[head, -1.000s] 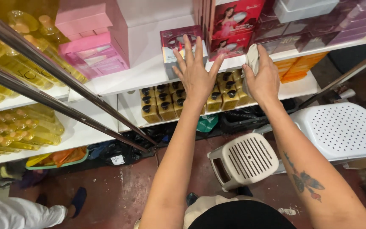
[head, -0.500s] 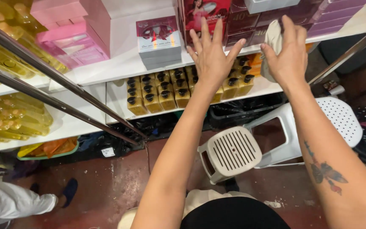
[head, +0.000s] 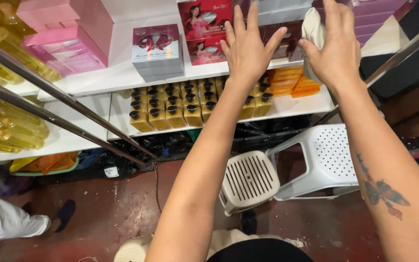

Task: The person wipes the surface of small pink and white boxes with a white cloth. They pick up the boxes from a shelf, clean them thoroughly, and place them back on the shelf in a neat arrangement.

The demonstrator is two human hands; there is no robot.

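Right hand (head: 338,46): was closed around a pale cloth (head: 313,30), which was pressed against the dark boxes (head: 287,46) on the upper shelf (head: 117,77).
Left hand (head: 246,48): was held open with fingers spread, palm toward the red boxes (head: 204,29); nothing was gripped, and contact could not be told.
Step in hand: wiping along the upper shelf was judged to be under way, the cloth being kept at the box fronts while the free hand was raised beside it.
Next move: a steady sideways pass of the cloth was judged to be called for, with light pressure so that no box was pushed back or tipped.
Lower shelf (head: 316,102): rows of yellow bottles (head: 170,109) with dark caps were set near its front edge, orange packets (head: 294,82) beside them.
Open room: space was left between both forearms; two metal rails (head: 59,104) crossed at the left.
White stool (head: 326,160): was stood on the floor below, a slatted one (head: 250,179) just beside it.
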